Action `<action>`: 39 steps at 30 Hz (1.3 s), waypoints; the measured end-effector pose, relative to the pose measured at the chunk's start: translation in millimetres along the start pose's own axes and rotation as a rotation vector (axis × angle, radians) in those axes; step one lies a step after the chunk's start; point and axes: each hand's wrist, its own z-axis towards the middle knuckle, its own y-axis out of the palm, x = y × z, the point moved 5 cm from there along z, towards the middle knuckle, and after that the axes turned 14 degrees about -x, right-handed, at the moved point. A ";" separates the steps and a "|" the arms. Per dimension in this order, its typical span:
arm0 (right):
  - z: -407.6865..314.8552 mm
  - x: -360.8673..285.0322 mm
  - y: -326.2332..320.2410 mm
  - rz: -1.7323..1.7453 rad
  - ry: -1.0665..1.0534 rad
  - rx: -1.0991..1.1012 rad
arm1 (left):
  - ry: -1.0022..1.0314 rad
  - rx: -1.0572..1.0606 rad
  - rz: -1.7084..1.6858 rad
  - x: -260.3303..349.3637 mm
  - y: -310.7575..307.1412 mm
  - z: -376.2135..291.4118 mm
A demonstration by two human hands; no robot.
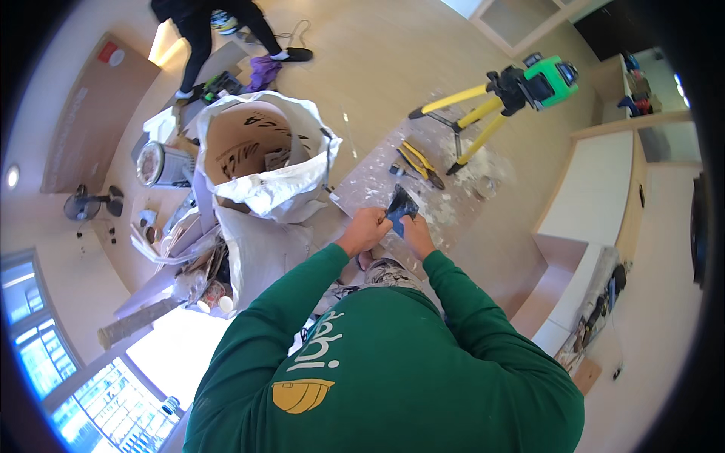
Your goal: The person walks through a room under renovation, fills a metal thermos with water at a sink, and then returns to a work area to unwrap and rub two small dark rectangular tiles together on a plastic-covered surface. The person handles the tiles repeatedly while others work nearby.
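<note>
Both my hands meet in front of my body, above a paint-spattered floor sheet (362, 184). Between them is a small flat blue-and-black item (401, 205), possibly a putty knife; its exact kind is not clear. My left hand (367, 227) pinches its left edge with the fingertips. On the other side, my right hand (417, 235) grips its blue lower part, thumb on top. Just beyond the hands, yellow-handled pliers (420, 164) lie on the sheet beside a small dark object (396, 169). A roll of clear tape (486, 187) rests farther right.
A green laser level (552, 83) stands on a yellow tripod (470, 122) ahead right. Large white sacks (272, 192) holding cardboard and scrap are at left, near a paint can (161, 164). Another person (198, 45) stands far left. Low cabinets (595, 187) line the right.
</note>
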 end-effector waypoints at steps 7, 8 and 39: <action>3.8 -99.4 -21.4 0.020 -0.294 -0.135 | -0.294 0.277 -0.109 -41.5 -50.7 -20.9; 8.2 -102.6 -17.9 0.160 -0.293 -0.280 | -0.211 0.248 -0.219 -37.5 -57.7 -20.6; -53.5 -118.3 164.1 -0.211 -0.293 -0.612 | -0.152 0.477 -0.299 14.4 -98.5 -180.7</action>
